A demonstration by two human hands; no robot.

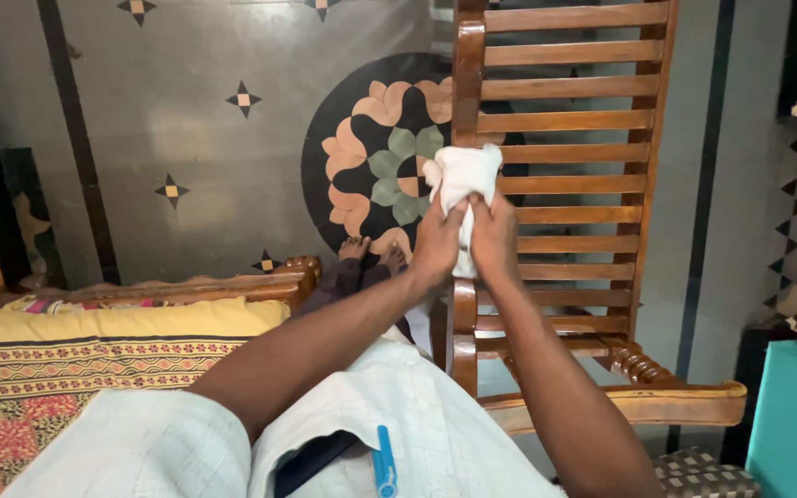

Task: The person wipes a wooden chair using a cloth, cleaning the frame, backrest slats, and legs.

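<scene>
White cloth (461, 184), bunched into a soft wad, sits against the left upright of a wooden slatted chair (572, 120), about halfway up its back. The fingers of both hands are closed on it: the left hand (437, 242) grips the lower left of the wad with its thumb pressed up into the fabric, and the right hand (493, 232) clamps the tail that hangs down between the 2 hands. It looks light and limp, likely to fold and slide wherever it is squeezed, so a full-fisted hold on the gathered bulk seems the surest grasp; nothing about it appears fragile. The chair's polished frame looks hard and smooth, with a turned armrest (638, 364) lower right. Beyond the chair lies a tiled floor (186, 138) with a round petal medallion (375, 152), and bare feet (369, 249) show below the hands. A bed with a yellow patterned cover (76, 360) lies to the left, and the person's pale checked shirt (398, 424) fills the bottom.
</scene>
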